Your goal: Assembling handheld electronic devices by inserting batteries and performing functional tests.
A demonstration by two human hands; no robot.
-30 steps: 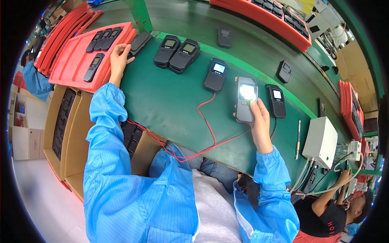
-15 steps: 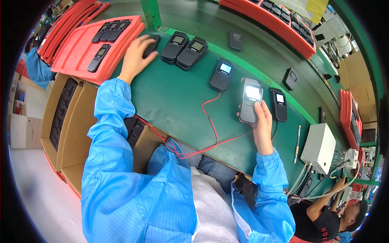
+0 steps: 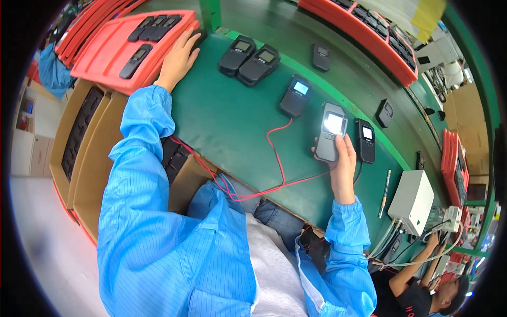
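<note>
The right hand [image 3: 344, 169] is holding the grey handheld device [image 3: 332, 132] over the right half of the green counter [image 3: 222, 116], toward its far edge, with the bright screen facing up. Its fingers are closing around the body's lower part, the thumb lying on the front just below the screen, near the buttons. This grip is suiting a check of the display, since the thumb is leaving the screen uncovered; light, even pressure is probably serving best, because a shifting thumb is risking an unintended key press. A thin red lead [image 3: 281, 158] is crossing the counter from its near edge and ending close to this hand; the connection itself is not showing, so allowing slack and avoiding any pull is advisable. A black lit device [image 3: 365, 140] is lying just beside the held one, so clearance on that side is calling for care. The left hand [image 3: 178, 62] is resting along the right edge of the red tray [image 3: 87, 67], at the counter's left end, its fingers extending and loosely spreading beside a dark object [image 3: 200, 36]; whether they are gripping or touching it, one is not able to tell.
</note>
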